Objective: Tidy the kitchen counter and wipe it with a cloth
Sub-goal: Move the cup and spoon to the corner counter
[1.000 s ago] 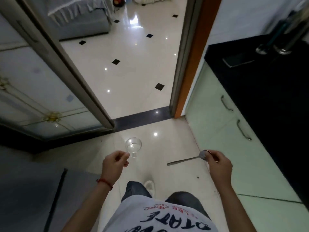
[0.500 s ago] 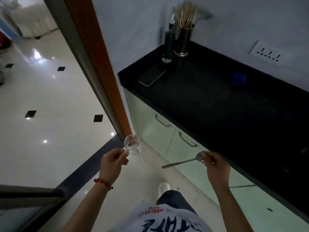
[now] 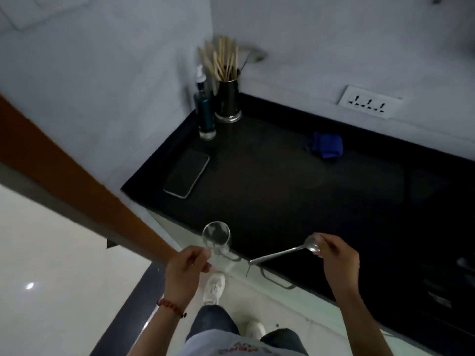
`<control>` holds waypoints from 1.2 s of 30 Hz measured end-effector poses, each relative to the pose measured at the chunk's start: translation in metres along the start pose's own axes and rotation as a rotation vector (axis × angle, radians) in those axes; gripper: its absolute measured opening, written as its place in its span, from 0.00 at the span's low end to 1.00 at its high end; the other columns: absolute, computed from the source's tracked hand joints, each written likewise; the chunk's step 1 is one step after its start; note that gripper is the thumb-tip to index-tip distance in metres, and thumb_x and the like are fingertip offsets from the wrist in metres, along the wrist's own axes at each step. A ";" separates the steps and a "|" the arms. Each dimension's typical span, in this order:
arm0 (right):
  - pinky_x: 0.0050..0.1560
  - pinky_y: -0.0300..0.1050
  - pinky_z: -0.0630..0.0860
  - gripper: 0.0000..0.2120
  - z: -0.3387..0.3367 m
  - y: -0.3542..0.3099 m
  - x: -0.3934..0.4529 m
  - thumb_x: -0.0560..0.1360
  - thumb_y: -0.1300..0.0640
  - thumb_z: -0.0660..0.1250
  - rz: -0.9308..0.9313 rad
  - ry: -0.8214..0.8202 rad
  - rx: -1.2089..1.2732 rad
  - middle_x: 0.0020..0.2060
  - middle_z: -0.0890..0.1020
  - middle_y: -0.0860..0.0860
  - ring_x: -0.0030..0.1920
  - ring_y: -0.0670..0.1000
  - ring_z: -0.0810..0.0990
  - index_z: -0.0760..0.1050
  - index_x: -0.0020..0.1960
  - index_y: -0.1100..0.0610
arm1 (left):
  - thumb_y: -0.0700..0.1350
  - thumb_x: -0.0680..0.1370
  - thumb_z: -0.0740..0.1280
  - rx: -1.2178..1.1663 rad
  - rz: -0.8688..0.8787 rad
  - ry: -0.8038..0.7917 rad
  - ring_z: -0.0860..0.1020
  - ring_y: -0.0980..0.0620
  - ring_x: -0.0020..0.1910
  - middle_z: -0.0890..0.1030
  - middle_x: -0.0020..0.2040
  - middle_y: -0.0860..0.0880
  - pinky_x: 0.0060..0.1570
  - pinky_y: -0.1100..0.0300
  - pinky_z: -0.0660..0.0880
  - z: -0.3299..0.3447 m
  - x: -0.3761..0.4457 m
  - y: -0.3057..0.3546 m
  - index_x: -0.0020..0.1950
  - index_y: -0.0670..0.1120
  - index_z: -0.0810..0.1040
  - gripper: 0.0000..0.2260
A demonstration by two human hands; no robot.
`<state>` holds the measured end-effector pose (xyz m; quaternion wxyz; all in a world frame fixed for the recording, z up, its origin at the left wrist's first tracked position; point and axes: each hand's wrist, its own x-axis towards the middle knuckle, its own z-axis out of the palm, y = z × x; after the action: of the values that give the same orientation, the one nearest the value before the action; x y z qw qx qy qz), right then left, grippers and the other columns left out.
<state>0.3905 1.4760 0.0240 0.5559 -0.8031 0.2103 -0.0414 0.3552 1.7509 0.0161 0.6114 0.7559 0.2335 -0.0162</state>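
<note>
My left hand (image 3: pixel 187 268) pinches a small clear glass (image 3: pixel 216 237) by its rim, just off the counter's front edge. My right hand (image 3: pixel 336 258) grips a metal spoon (image 3: pixel 282 253) by its bowl, the handle pointing left, over the front of the black counter (image 3: pixel 270 191). A crumpled blue cloth (image 3: pixel 326 145) lies on the counter toward the back right, well away from both hands.
A phone (image 3: pixel 187 172) lies face up at the counter's left end. Behind it stand a dark spray bottle (image 3: pixel 204 111) and a steel holder of chopsticks (image 3: pixel 227 98) in the corner. A wall socket (image 3: pixel 367 105) is at the back. An orange door frame (image 3: pixel 77 191) is on the left.
The view has swung right from the doorway and floor to the counter. Both hands, still holding the glass and the spoon, have come up to the counter's front edge.
</note>
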 end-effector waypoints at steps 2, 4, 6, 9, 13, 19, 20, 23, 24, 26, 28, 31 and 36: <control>0.37 0.24 0.74 0.07 0.010 -0.005 0.010 0.73 0.62 0.66 0.018 0.067 0.016 0.37 0.82 0.47 0.38 0.39 0.81 0.80 0.41 0.53 | 0.36 0.74 0.66 0.018 0.003 -0.054 0.75 0.60 0.25 0.78 0.24 0.48 0.27 0.71 0.71 0.004 0.034 0.010 0.34 0.42 0.78 0.08; 0.37 0.31 0.76 0.05 0.021 -0.010 0.021 0.74 0.61 0.66 0.050 0.133 0.012 0.39 0.83 0.50 0.41 0.46 0.81 0.81 0.45 0.57 | 0.38 0.74 0.67 0.039 0.019 -0.139 0.76 0.60 0.25 0.79 0.25 0.49 0.27 0.72 0.71 0.006 0.068 0.021 0.35 0.42 0.79 0.07; 0.39 0.34 0.73 0.06 0.036 -0.019 0.033 0.74 0.61 0.66 0.078 0.189 0.004 0.41 0.83 0.51 0.43 0.48 0.81 0.80 0.49 0.59 | 0.38 0.74 0.67 0.052 0.034 -0.231 0.77 0.58 0.27 0.81 0.27 0.51 0.30 0.68 0.74 0.008 0.103 0.033 0.37 0.41 0.79 0.06; 0.44 0.38 0.75 0.07 0.060 -0.037 0.050 0.74 0.61 0.66 0.126 0.257 0.014 0.42 0.82 0.50 0.43 0.45 0.79 0.79 0.50 0.59 | 0.38 0.74 0.67 0.090 0.064 -0.333 0.79 0.57 0.28 0.81 0.28 0.52 0.31 0.67 0.76 0.012 0.150 0.051 0.36 0.43 0.79 0.07; 0.43 0.34 0.73 0.07 0.082 -0.053 0.071 0.74 0.61 0.66 0.136 0.300 -0.029 0.43 0.81 0.49 0.44 0.43 0.79 0.79 0.51 0.58 | 0.38 0.73 0.67 0.115 0.082 -0.384 0.78 0.58 0.28 0.81 0.26 0.52 0.32 0.66 0.76 0.025 0.200 0.069 0.35 0.45 0.78 0.07; 0.48 0.39 0.75 0.08 0.097 -0.071 0.123 0.74 0.59 0.65 0.173 0.305 -0.071 0.44 0.81 0.49 0.43 0.41 0.78 0.78 0.52 0.57 | 0.41 0.74 0.66 0.112 0.049 -0.406 0.78 0.54 0.32 0.80 0.33 0.47 0.36 0.63 0.77 0.063 0.254 0.091 0.37 0.45 0.78 0.06; 0.47 0.38 0.75 0.08 0.098 -0.073 0.133 0.74 0.59 0.65 0.170 0.299 -0.075 0.44 0.81 0.49 0.43 0.41 0.77 0.78 0.52 0.57 | 0.41 0.74 0.66 0.112 0.049 -0.407 0.78 0.53 0.32 0.80 0.33 0.47 0.36 0.62 0.77 0.071 0.263 0.095 0.37 0.46 0.78 0.06; 0.45 0.35 0.73 0.08 0.101 -0.082 0.163 0.74 0.60 0.65 0.148 0.276 -0.081 0.43 0.80 0.47 0.43 0.40 0.77 0.78 0.52 0.57 | 0.43 0.75 0.65 0.128 0.046 -0.390 0.78 0.52 0.34 0.80 0.34 0.47 0.39 0.60 0.78 0.099 0.292 0.107 0.38 0.47 0.77 0.06; 0.44 0.34 0.72 0.08 0.102 -0.083 0.172 0.74 0.60 0.65 0.144 0.275 -0.082 0.42 0.79 0.45 0.43 0.40 0.77 0.78 0.52 0.56 | 0.43 0.75 0.65 0.137 0.051 -0.378 0.79 0.52 0.35 0.80 0.35 0.47 0.41 0.58 0.78 0.109 0.301 0.112 0.39 0.47 0.77 0.05; 0.44 0.34 0.73 0.08 0.103 -0.085 0.186 0.74 0.59 0.65 0.137 0.279 -0.085 0.41 0.78 0.45 0.43 0.40 0.77 0.78 0.53 0.56 | 0.44 0.75 0.65 0.145 0.056 -0.348 0.79 0.51 0.36 0.80 0.35 0.48 0.44 0.56 0.79 0.129 0.319 0.119 0.40 0.46 0.78 0.04; 0.47 0.37 0.75 0.08 0.105 -0.084 0.197 0.74 0.59 0.65 0.115 0.289 -0.093 0.42 0.79 0.46 0.44 0.41 0.78 0.77 0.53 0.57 | 0.44 0.75 0.65 0.129 0.038 -0.319 0.79 0.51 0.37 0.80 0.36 0.48 0.47 0.53 0.79 0.149 0.337 0.124 0.43 0.44 0.78 0.04; 0.50 0.43 0.77 0.08 0.108 -0.082 0.207 0.74 0.59 0.65 0.103 0.303 -0.104 0.44 0.80 0.49 0.45 0.43 0.78 0.77 0.52 0.57 | 0.43 0.75 0.65 0.103 -0.002 -0.279 0.79 0.50 0.38 0.79 0.36 0.49 0.50 0.51 0.79 0.173 0.361 0.130 0.48 0.40 0.78 0.07; 0.50 0.42 0.77 0.09 0.111 -0.082 0.216 0.74 0.60 0.65 0.118 0.296 -0.089 0.45 0.80 0.49 0.46 0.44 0.79 0.77 0.53 0.57 | 0.42 0.76 0.64 0.095 -0.004 -0.254 0.78 0.54 0.36 0.78 0.37 0.49 0.42 0.63 0.77 0.193 0.386 0.131 0.52 0.37 0.77 0.10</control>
<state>0.6437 1.5148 0.0200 0.4843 -0.7983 0.3382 -0.1172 0.7985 1.6813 -0.0316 0.5995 0.7754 0.1547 -0.1241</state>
